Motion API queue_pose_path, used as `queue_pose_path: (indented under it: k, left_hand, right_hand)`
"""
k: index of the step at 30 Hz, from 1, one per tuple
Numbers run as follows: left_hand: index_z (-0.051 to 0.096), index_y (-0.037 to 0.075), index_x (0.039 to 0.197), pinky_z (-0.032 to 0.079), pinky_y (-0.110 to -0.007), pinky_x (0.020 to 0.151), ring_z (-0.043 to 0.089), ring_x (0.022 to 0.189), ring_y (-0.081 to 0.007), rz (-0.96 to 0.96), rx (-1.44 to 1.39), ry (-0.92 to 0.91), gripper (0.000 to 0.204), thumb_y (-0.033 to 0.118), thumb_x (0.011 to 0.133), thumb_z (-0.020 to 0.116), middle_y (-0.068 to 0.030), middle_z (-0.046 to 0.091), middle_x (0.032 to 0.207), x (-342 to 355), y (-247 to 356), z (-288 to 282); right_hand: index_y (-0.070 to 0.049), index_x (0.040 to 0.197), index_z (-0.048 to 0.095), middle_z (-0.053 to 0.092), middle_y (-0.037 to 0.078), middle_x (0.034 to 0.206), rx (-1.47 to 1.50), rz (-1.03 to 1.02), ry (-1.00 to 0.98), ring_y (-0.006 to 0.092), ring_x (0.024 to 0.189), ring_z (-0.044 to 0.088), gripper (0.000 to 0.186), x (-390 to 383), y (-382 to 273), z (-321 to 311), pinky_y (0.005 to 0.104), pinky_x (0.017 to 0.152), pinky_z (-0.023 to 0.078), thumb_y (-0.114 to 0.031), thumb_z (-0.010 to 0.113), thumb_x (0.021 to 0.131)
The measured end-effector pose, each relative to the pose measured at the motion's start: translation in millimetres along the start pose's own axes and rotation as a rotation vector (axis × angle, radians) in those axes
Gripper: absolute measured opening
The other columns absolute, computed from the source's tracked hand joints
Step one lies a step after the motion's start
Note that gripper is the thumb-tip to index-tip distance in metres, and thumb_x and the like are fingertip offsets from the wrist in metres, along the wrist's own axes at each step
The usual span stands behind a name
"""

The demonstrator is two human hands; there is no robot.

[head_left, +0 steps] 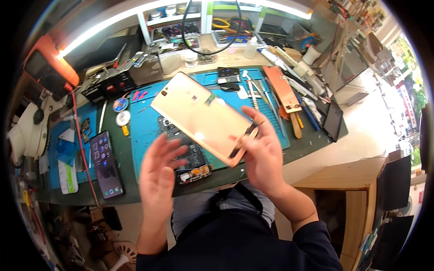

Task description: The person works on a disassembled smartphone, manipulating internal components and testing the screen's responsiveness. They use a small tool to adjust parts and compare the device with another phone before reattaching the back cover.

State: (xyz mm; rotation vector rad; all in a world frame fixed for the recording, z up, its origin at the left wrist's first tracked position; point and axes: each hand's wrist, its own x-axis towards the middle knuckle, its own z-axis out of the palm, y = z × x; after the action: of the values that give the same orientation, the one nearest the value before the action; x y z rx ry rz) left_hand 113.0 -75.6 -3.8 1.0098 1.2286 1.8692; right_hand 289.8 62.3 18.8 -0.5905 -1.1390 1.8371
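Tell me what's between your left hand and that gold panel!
In the head view, an opened phone shows between them, lying on the blue mat.

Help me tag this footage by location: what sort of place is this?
Most likely a phone repair workshop. An opened smartphone with its internals bare lies on a blue work mat, and the right hand holds a gold-coloured phone panel above it.
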Motion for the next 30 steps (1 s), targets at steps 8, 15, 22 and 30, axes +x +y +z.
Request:
queue_pose_path:
  k: [8,15,22,30]
  left_hand:
    - [0.059,-0.006,0.135,0.054,-0.032,0.100,0.068,0.118,-0.0157,-0.230,-0.038,0.096,0.032,0.013,0.110,0.055,-0.0147,0.070,0.130,2,16,-8]
    - [0.057,-0.008,0.141,0.056,-0.031,0.098,0.069,0.114,-0.0153,-0.277,-0.008,0.049,0.036,0.011,0.109,0.058,-0.0140,0.071,0.130,3,17,-5]
    - [0.057,-0.008,0.141,0.056,-0.031,0.098,0.069,0.115,-0.0160,-0.280,0.007,0.038,0.037,0.011,0.109,0.059,-0.0138,0.071,0.129,5,15,-7]
    - [0.055,-0.008,0.143,0.056,-0.032,0.099,0.069,0.116,-0.0163,-0.298,0.001,0.035,0.039,0.011,0.109,0.059,-0.0143,0.071,0.130,5,15,-10]
  right_hand:
    - [0.002,0.153,0.050,0.067,0.010,0.133,-0.073,0.333,-0.377,0.0134,0.110,0.066,0.047,-23,16,9,0.0301,0.091,0.057,-0.015,0.059,0.111]
    - [0.002,0.133,0.067,0.074,0.002,0.105,-0.262,0.350,-0.355,0.0057,0.084,0.065,0.031,-11,18,-7,0.0241,0.073,0.055,-0.019,0.063,0.110]
    - [0.003,0.132,0.066,0.074,0.003,0.103,-0.236,0.383,-0.361,0.0054,0.081,0.065,0.030,-8,18,-8,0.0235,0.072,0.055,-0.015,0.064,0.109]
    - [0.003,0.131,0.066,0.075,0.003,0.104,-0.239,0.400,-0.364,0.0058,0.082,0.066,0.029,-7,17,-7,0.0238,0.073,0.056,-0.015,0.063,0.109]
